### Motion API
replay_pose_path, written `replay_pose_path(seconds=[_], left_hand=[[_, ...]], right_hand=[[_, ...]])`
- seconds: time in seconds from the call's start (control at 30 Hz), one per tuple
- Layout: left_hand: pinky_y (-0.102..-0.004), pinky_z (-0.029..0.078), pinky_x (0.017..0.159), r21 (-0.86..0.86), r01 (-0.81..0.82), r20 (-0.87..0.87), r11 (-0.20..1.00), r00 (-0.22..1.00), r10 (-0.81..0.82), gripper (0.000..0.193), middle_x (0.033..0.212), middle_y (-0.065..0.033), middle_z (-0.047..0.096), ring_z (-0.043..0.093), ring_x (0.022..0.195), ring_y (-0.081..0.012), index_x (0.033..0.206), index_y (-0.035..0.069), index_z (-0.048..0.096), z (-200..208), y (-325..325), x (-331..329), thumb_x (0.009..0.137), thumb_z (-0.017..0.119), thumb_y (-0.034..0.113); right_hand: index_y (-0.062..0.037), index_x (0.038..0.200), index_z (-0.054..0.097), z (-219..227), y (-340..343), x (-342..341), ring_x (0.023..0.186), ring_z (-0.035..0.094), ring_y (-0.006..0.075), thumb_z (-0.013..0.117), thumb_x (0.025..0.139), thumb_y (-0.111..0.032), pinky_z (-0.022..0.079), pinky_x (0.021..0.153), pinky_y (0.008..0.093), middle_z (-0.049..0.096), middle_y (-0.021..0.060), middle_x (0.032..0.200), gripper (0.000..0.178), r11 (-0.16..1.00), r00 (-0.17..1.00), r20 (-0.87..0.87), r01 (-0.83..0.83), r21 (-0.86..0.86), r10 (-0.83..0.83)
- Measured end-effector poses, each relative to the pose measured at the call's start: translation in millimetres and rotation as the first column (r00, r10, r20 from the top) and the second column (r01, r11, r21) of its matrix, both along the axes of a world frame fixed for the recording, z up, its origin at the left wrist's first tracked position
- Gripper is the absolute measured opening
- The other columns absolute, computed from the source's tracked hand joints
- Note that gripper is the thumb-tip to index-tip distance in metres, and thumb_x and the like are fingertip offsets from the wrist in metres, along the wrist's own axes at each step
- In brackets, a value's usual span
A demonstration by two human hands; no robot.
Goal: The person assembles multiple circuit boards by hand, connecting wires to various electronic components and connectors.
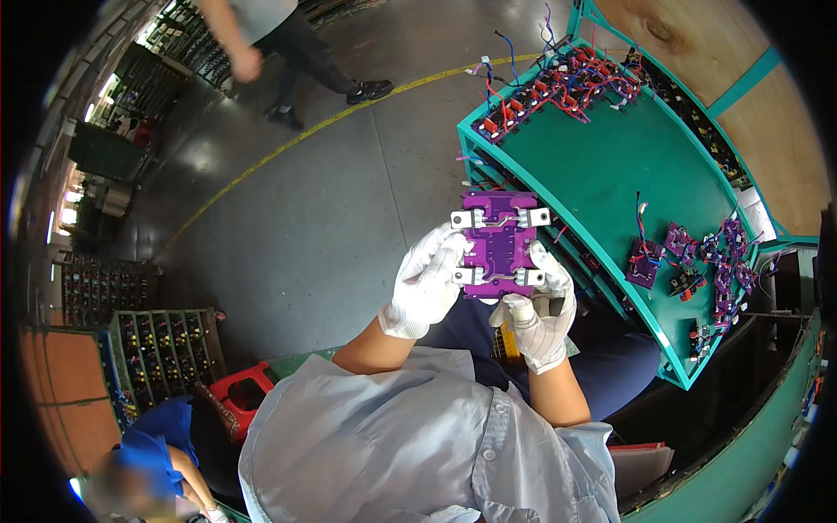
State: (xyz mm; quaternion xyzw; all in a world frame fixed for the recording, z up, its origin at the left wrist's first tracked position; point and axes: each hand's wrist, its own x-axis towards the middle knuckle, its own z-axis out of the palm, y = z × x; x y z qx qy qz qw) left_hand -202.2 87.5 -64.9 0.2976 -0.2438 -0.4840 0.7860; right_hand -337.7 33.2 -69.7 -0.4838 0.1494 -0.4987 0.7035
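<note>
Purple circuit board (499, 248) is held up beside the green desk (602, 161); I see left hand (425, 281) and right hand (540, 324), each grip clamped on an edge. Should either slacken, I reckon it could tilt and drop.

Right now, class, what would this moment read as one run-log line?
left hand: gloved, holding purple circuit board by left edge | right hand: gloved, holding its lower right edge | green table: wired boards on top
</note>
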Motion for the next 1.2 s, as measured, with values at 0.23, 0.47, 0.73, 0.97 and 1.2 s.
replay_pose_path(seconds=[0.23, 0.47, 0.73, 0.97, 1.2], left_hand=[[-0.0225, 0.046, 0.074, 0.144, 0.144, 0.000, 0.979, 0.989, -0.146, 0.026, 0.101, -0.0063, 0.058, 0.056, 0.089, -0.0081, 0.114, -0.001, 0.047, 9.8, -17.1, 0.8, 0.092, 0.041, 0.011], [-0.0257, 0.052, 0.046, 0.010, 0.151, 0.104, 0.989, 0.983, -0.151, 0.037, 0.102, -0.0150, 0.057, 0.061, 0.079, -0.0200, 0.112, -0.006, 0.048, -3.5, -33.9, 12.8, 0.093, 0.039, 0.023], [-0.0300, 0.039, 0.089, 0.380, 0.030, 0.503, 0.925, 0.832, -0.233, 0.057, 0.114, -0.0093, 0.051, 0.048, 0.103, -0.0156, 0.117, 0.000, 0.045, -19.4, -56.3, -10.5, 0.083, 0.052, 0.046], [-0.0306, 0.047, 0.060, 0.459, -0.135, 0.881, 0.878, 0.197, -0.430, 0.034, 0.070, -0.0144, 0.061, 0.061, 0.067, -0.0208, 0.099, 0.000, 0.057, 7.5, -125.5, 11.1, 0.082, 0.058, 0.028], [-0.0410, 0.045, 0.062, 0.488, -0.239, 0.640, 0.839, -0.555, -0.531, 0.034, 0.075, -0.0148, 0.059, 0.059, 0.071, -0.0312, 0.091, 0.008, 0.059, -33.0, -227.7, 41.0, 0.083, 0.048, 0.039]], right_hand=[[-0.0017, 0.121, 0.039, -4.1, -12.2, -5.3, 0.047, 0.055, 0.0144, 0.064, 0.076, -0.006, 0.045, 0.042, 0.0210, 0.059, 0.0121, 0.081, 0.052, 0.998, 0.999, 0.044, 0.016, 0.064, -0.019], [0.0018, 0.117, 0.042, -1.6, -21.3, 0.8, 0.040, 0.049, 0.0137, 0.063, 0.073, -0.003, 0.039, 0.037, 0.0210, 0.058, 0.0122, 0.083, 0.049, 0.912, 0.992, 0.023, 0.105, 0.396, -0.125], [0.0007, 0.121, 0.039, -19.2, -27.3, 0.7, 0.039, 0.043, 0.0091, 0.060, 0.076, -0.007, 0.034, 0.036, 0.0196, 0.056, 0.0066, 0.079, 0.050, 0.853, 0.981, 0.154, 0.020, 0.521, -0.117], [0.0015, 0.124, 0.031, -55.0, -45.5, -18.6, 0.046, 0.054, 0.0129, 0.057, 0.082, -0.018, 0.039, 0.038, 0.0184, 0.060, 0.0147, 0.094, 0.053, 0.845, 0.994, 0.109, -0.075, 0.529, 0.020], [0.0013, 0.112, 0.045, -105.6, -50.8, -71.9, 0.041, 0.048, 0.0075, 0.048, 0.088, -0.023, 0.032, 0.034, 0.0152, 0.062, 0.0090, 0.083, 0.034, 0.751, 0.953, -0.285, 0.111, 0.651, 0.106]])
